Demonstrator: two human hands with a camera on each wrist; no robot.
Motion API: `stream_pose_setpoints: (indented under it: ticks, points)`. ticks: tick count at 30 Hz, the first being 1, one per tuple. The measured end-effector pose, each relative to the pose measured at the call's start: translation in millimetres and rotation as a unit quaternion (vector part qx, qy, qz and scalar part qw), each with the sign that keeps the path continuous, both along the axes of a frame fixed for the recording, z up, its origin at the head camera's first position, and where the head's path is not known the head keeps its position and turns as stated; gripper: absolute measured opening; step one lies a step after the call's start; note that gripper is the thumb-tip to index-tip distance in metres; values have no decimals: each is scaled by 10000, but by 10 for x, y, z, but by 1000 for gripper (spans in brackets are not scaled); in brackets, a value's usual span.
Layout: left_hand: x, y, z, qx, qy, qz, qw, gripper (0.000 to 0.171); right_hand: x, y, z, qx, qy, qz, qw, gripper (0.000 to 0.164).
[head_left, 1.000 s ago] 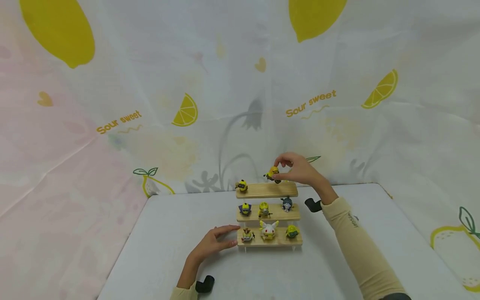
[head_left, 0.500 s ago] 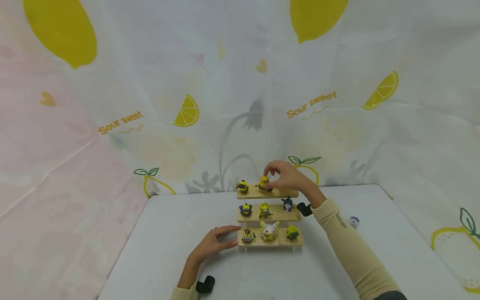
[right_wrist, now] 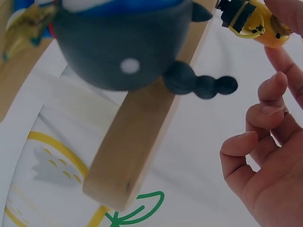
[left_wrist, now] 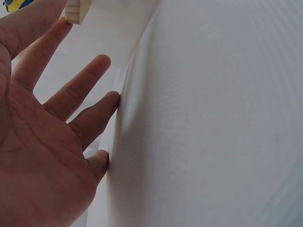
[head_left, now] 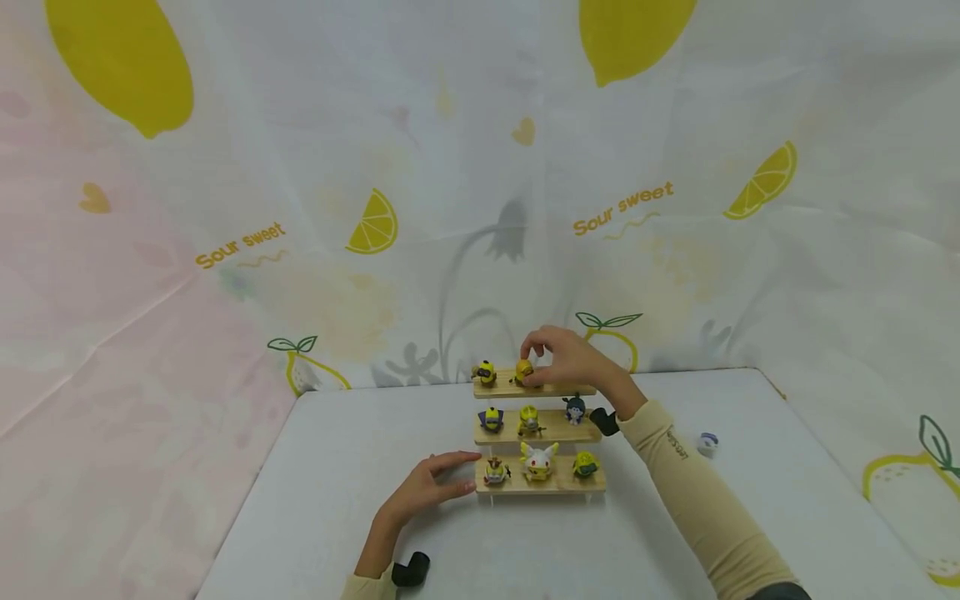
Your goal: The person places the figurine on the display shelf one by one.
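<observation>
A three-tier wooden display stand [head_left: 566,389] holds small figurines. My right hand [head_left: 567,357] pinches a yellow figurine [head_left: 522,371] between thumb and forefinger at the middle of the top tier. In the right wrist view the same yellow figurine [right_wrist: 265,23] shows black parts at one end, and the other fingers curl loosely. To its left on that tier stands another yellow figurine [head_left: 487,372] with dark goggles. My left hand [head_left: 426,488] rests at the left end of the bottom tier, fingers spread; in the left wrist view a fingertip meets the wood [left_wrist: 75,12].
On the middle tier stand a purple-caped figurine [head_left: 491,418], a yellow one [head_left: 528,418] and a dark-haired one [head_left: 574,409]. A white big-eared figurine [head_left: 537,461] sits between two others on the bottom tier. A small white-and-purple object [head_left: 707,443] lies on the white table [head_left: 300,467] at right.
My right hand has moved left and down, bringing the yellow figurine from above the top tier's right part to its middle. My left hand has stayed in place.
</observation>
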State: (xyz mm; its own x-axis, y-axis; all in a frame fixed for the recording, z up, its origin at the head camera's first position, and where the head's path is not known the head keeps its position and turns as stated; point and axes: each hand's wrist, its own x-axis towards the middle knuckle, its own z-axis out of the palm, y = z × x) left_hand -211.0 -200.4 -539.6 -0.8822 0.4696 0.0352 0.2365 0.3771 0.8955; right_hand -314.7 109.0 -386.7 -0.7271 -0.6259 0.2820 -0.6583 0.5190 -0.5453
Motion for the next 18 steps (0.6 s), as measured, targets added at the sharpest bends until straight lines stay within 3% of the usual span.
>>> stream_pose_setpoints:
  ticks: [8,18]
  points:
    - [-16,-26,-33,10,89,-121,9999,45,4,-11,-42,89,268,49,9996,27]
    - [-16,-26,-46,-7,87,-113,9999,46,57,25,13,145,209,171,9995,30]
